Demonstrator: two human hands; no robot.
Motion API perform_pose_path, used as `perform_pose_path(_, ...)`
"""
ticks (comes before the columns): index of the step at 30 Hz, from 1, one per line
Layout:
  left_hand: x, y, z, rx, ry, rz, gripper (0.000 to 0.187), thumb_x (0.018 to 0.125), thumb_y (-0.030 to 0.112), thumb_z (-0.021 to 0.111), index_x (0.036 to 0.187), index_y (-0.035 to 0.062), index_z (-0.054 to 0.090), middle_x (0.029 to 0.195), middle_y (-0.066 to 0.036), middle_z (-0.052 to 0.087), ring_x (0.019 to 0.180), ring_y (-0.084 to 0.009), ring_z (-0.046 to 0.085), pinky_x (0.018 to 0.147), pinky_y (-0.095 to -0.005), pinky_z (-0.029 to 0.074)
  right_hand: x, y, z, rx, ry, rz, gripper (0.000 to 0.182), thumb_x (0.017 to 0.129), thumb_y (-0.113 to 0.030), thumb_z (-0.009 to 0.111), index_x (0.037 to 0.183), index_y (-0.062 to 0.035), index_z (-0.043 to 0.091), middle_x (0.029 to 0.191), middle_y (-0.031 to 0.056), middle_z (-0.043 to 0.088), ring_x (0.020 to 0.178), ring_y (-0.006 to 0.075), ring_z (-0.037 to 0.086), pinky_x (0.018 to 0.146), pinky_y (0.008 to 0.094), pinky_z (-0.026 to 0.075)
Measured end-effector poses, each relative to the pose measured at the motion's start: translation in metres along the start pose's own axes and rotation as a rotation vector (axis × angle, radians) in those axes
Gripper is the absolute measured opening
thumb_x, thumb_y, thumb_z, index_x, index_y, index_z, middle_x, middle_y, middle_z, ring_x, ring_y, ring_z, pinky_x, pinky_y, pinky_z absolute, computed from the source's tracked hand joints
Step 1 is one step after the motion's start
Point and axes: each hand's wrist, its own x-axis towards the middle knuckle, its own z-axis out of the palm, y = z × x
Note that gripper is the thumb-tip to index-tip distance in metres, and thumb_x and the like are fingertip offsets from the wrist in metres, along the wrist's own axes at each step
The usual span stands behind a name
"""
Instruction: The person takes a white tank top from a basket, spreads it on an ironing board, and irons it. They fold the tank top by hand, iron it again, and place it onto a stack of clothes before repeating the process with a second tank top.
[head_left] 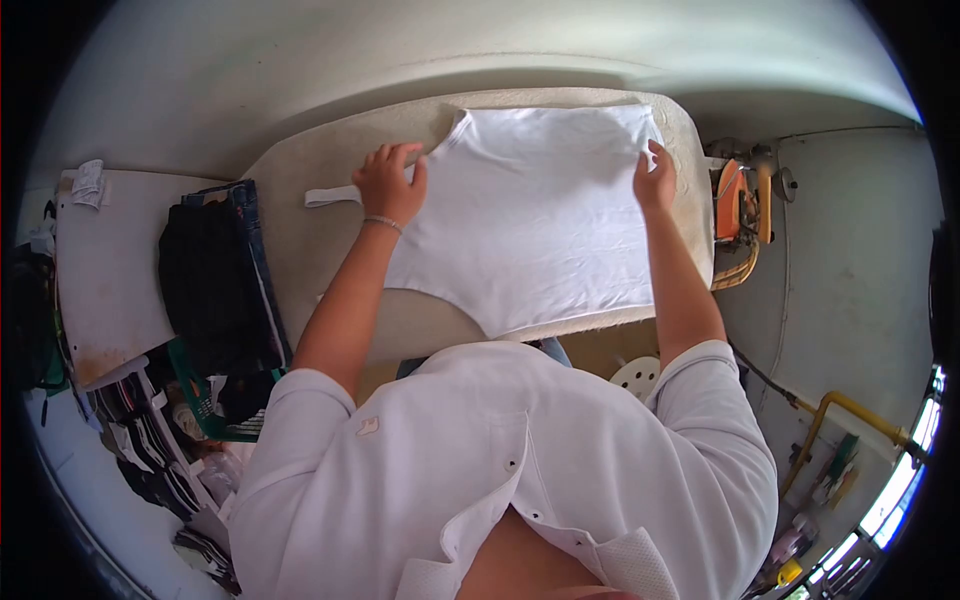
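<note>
A white sleeveless top (pixel 540 220) lies spread out on a padded, cloth-covered ironing table (pixel 290 230), with a narrow strap (pixel 332 196) sticking out on its left. My left hand (pixel 390 185) is over the top's left edge near that strap, fingers apart and nothing gripped. At the far right edge of the garment is my right hand (pixel 655 182), its fingers slightly curled with a gap between thumb and fingers. Whether its fingertips touch the fabric is hard to tell.
An orange-handled iron (pixel 735 200) stands at the table's right end. Folded dark clothes (pixel 210 280) are stacked to the left, above a green crate (pixel 195 390). A white board (pixel 110 270) is farther left. A yellow pipe (pixel 850 405) runs along the right wall.
</note>
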Motion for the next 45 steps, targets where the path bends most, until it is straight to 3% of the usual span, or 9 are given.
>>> perform_pose_path(6,0.063,0.067,0.039,0.074,-0.148,-0.407,0.022,0.084,0.042,0.062,0.082,0.0203,0.066,0.091,0.003,0.064,0.098,-0.0228,0.058,0.087,-0.0478,0.037,0.105,0.017,0.007,0.078,-0.284,0.177,0.033,0.083,-0.019,0.060,0.114,-0.0100,0.065,0.108,0.0118,0.065,0.099,0.0273,0.062,0.088,0.0368,0.049)
perform_pose_path(13,0.063,0.059,0.070,0.100,0.002,-0.222,0.021,0.082,0.041,0.066,0.082,0.0200,0.068,0.082,0.004,0.061,0.090,-0.0195,0.059,0.083,-0.0462,0.036,0.135,0.012,0.024,-0.212,-0.437,-0.201,0.026,0.078,-0.024,0.059,0.098,-0.0100,0.066,0.114,0.0108,0.059,0.108,0.0323,0.057,0.090,0.0421,0.047)
perform_pose_path(19,0.065,0.055,0.082,0.112,0.181,-0.379,0.011,0.084,0.031,0.064,0.089,0.0218,0.067,0.080,0.005,0.058,0.086,-0.0177,0.056,0.088,-0.0447,0.033,0.157,0.030,0.035,-0.114,-0.477,-0.045,0.021,0.080,-0.026,0.059,0.095,-0.0109,0.062,0.108,0.0084,0.061,0.110,0.0313,0.054,0.089,0.0428,0.045)
perform_pose_path(22,0.069,0.071,0.078,0.203,0.216,-0.392,0.019,0.082,0.026,0.065,0.101,0.0216,0.065,0.088,0.003,0.062,0.091,-0.0205,0.059,0.084,-0.0401,0.038,0.137,0.021,0.035,-0.206,-0.115,-0.193,0.023,0.082,-0.027,0.061,0.098,-0.0113,0.059,0.110,0.0066,0.062,0.110,0.0299,0.054,0.090,0.0446,0.043)
perform_pose_path(24,0.069,0.085,0.070,0.065,0.334,0.235,0.029,0.079,0.022,0.066,0.107,0.0185,0.061,0.095,0.000,0.064,0.094,-0.0237,0.059,0.084,-0.0406,0.040,0.111,0.010,0.030,-0.129,-0.193,-0.272,0.027,0.083,-0.028,0.061,0.105,-0.0119,0.058,0.117,0.0075,0.060,0.115,0.0303,0.053,0.094,0.0461,0.041)
perform_pose_path(26,0.058,0.107,0.077,-0.238,-0.240,0.545,0.050,0.082,0.030,0.064,0.130,0.0184,0.052,0.134,-0.007,0.053,0.129,-0.0245,0.044,0.109,-0.0571,0.023,0.072,-0.012,0.028,-0.083,-0.316,-0.554,0.041,0.086,-0.031,0.060,0.122,-0.0132,0.052,0.134,0.0098,0.051,0.127,0.0306,0.044,0.105,0.0478,0.033)
perform_pose_path(28,0.046,0.113,0.088,-0.041,-0.278,0.477,0.059,0.086,0.038,0.059,0.139,0.0195,0.041,0.145,-0.007,0.039,0.136,-0.0236,0.034,0.111,-0.0596,0.017,0.044,-0.025,0.025,-0.227,-0.480,-0.725,0.069,0.091,-0.044,0.053,0.149,-0.0162,0.028,0.155,0.0104,0.025,0.144,0.0274,0.022,0.116,0.0499,0.016)
perform_pose_path(32,0.061,0.073,0.076,0.284,-0.367,0.198,0.080,0.091,0.053,0.048,0.154,0.0203,0.010,0.160,-0.004,0.005,0.147,-0.0204,0.007,0.112,-0.0654,0.004,0.070,0.017,0.037,-0.417,-0.378,-0.505,0.077,0.093,-0.057,0.040,0.152,-0.0122,0.020,0.159,0.0097,0.017,0.147,0.0261,0.014,0.115,0.0554,0.011)
perform_pose_path(45,-0.171,0.122,0.020,0.129,-0.438,0.001,0.089,0.086,0.052,0.052,0.151,0.0049,0.015,0.159,-0.014,0.011,0.147,-0.0294,0.012,0.112,-0.0634,0.004,-0.101,0.052,-0.072,-0.362,-0.597,-0.425,0.090,0.088,-0.051,0.054,0.152,-0.0046,0.011,0.159,0.0160,0.009,0.148,0.0311,0.005,0.114,0.0603,0.007)
